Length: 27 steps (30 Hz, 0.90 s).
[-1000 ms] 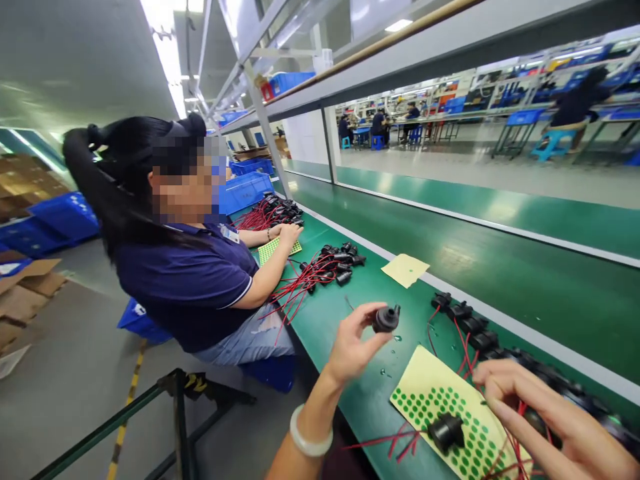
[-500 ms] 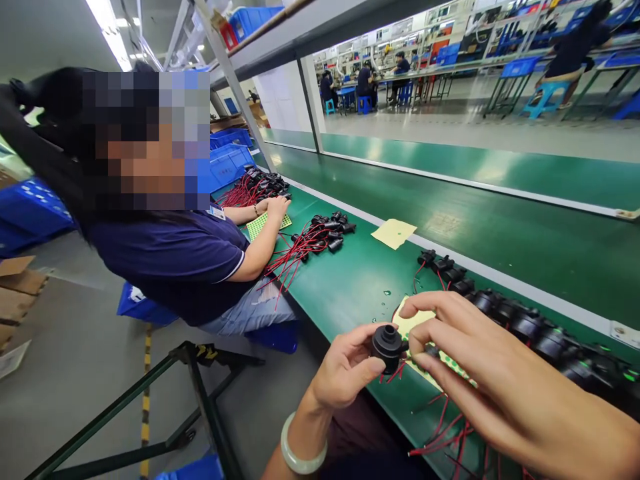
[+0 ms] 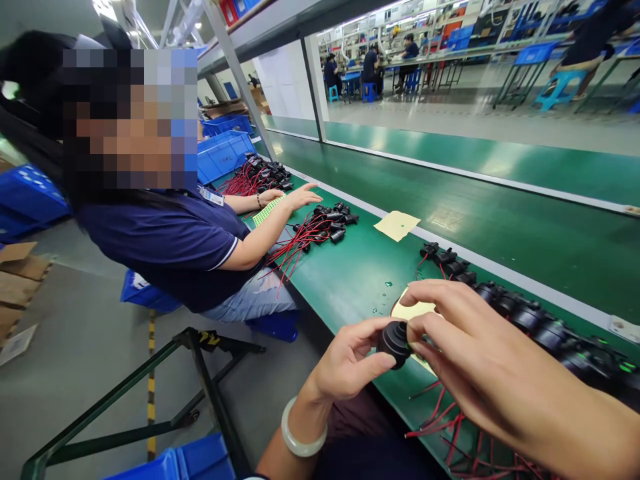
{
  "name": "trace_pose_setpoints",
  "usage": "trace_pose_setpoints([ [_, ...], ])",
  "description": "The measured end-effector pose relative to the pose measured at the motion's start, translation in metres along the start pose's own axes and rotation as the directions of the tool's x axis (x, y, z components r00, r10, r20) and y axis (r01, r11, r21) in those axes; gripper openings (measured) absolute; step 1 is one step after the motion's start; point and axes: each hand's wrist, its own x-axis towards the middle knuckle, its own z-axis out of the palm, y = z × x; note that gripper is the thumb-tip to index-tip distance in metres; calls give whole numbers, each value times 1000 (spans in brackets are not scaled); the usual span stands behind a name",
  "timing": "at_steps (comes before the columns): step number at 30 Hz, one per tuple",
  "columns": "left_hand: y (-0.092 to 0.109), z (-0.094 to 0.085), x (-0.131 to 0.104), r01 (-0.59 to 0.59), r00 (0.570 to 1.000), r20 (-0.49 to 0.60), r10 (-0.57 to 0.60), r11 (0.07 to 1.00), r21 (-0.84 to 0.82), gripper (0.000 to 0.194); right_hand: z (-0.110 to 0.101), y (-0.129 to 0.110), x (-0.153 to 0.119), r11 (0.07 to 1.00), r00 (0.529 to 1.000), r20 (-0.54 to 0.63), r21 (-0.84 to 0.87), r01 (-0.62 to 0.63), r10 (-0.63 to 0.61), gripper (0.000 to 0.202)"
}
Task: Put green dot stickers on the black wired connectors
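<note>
A person's two bare hands meet over the near edge of a green workbench (image 3: 360, 280). The left hand (image 3: 345, 363), with a pale bangle (image 3: 299, 433) on its wrist, pinches a small round black part (image 3: 395, 341) between thumb and fingers. The right hand (image 3: 480, 353) comes in from the other side, and its fingertips (image 3: 417, 331) touch the same part, the fingers curled narrowly around it. The part is held just above the bench edge, in front of a pale yellow sticker sheet (image 3: 413, 310) that the right hand mostly hides. Beyond the sheet, a row of black parts (image 3: 500, 300) with red wires runs along the bench. Loose red wires (image 3: 440, 427) lie under the right hand. Farther along the bench lie a blank yellow paper (image 3: 397, 225) and a pile of black parts with red wires (image 3: 320, 230). A co-worker in a dark blue shirt (image 3: 170, 247) sits beside that pile, one hand (image 3: 303, 197) flat on the bench. Blue bins (image 3: 223, 155) stand beyond. No writing can be read anywhere.
</note>
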Motion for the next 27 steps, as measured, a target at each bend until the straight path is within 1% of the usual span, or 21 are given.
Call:
trace_pose_setpoints([
  [4, 1, 0, 0, -1, 1000, 6, 1, 999, -33, 51, 3, 1, 2, 999, 999, -33, -38, 10, -11, 16],
  [8, 2, 1, 0, -6, 1000, 29, 8, 997, -73, 49, 3, 3, 5, 998, 997, -63, -46, 40, -43, 12],
  [12, 2, 1, 0, 18, 1000, -7, -19, 995, -98, 53, -1, 3, 1, 999, 995, -85, 9, 46, -45, 8],
  [15, 3, 1, 0, -5, 1000, -4, 4, 988, -155, 47, 0, 2, -7, 996, 991, -126, 68, 49, -40, 19],
  [17, 3, 3, 1, -22, 1000, 13, 25, 979, -202, 42, 5, 3, -14, 995, 985, -157, 59, 82, -72, 26],
  [20, 4, 5, 0, -43, 999, 4, 45, 970, -239, 42, 15, 3, -23, 991, 972, -200, 12, 130, -125, 33],
  [23, 6, 8, -2, -57, 998, -21, 53, 965, -257, 43, 25, 3, -29, 979, 949, -243, -89, 185, -201, 35],
  [27, 10, 14, -3, -27, 1000, -12, 24, 946, -324, 45, 34, 8, -30, 920, 891, -290, -284, 269, -350, 31],
])
